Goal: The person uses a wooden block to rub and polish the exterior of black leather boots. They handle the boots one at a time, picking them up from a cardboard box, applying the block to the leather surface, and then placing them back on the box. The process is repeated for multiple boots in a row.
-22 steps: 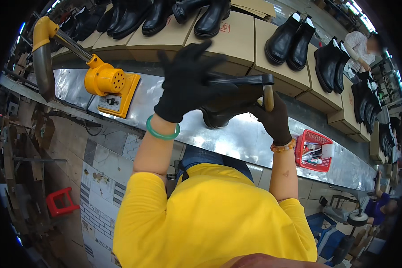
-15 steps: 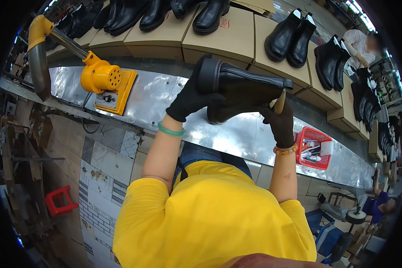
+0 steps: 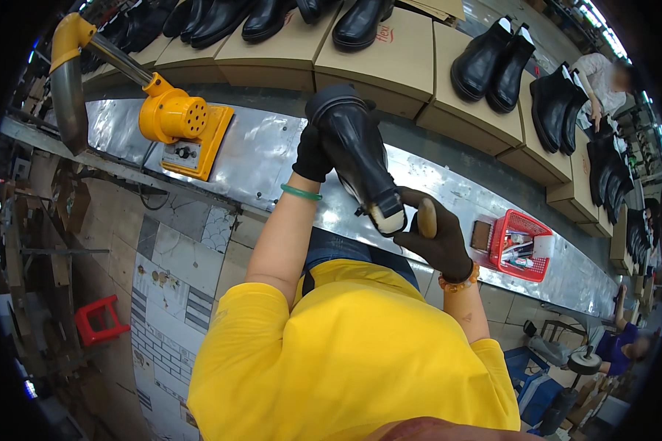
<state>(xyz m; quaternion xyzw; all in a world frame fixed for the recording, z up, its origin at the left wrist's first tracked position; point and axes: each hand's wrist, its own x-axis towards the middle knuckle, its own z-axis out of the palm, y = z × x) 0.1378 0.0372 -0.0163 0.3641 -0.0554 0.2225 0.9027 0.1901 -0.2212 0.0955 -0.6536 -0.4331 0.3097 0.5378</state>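
Observation:
A black leather ankle boot (image 3: 354, 143) is held up over the metal bench, its sole end away from me and its opening, with a pale lining, toward me. My left hand (image 3: 314, 153), in a black glove, is closed round the boot's far part, with some fingers hidden behind it. My right hand (image 3: 443, 239), in a dark brown glove, is at the boot's opening, fingers bent. A smooth tan rounded object (image 3: 426, 218), perhaps a handle end, sticks out of its grip; the rest of it is hidden.
A yellow machine (image 3: 175, 121) with a metal pipe arm stands left on the bench (image 3: 261, 154). On the right lie a brown block (image 3: 482, 235) and a red basket (image 3: 523, 242) of tubes. Beyond, cardboard boxes (image 3: 379, 55) carry black boots. A red stool (image 3: 99, 321) stands lower left.
The boot has swung from lying nearly sideways to pointing its opening toward me. My right hand has come nearer and leftward with the tan object, uncovering the brown block beside the basket.

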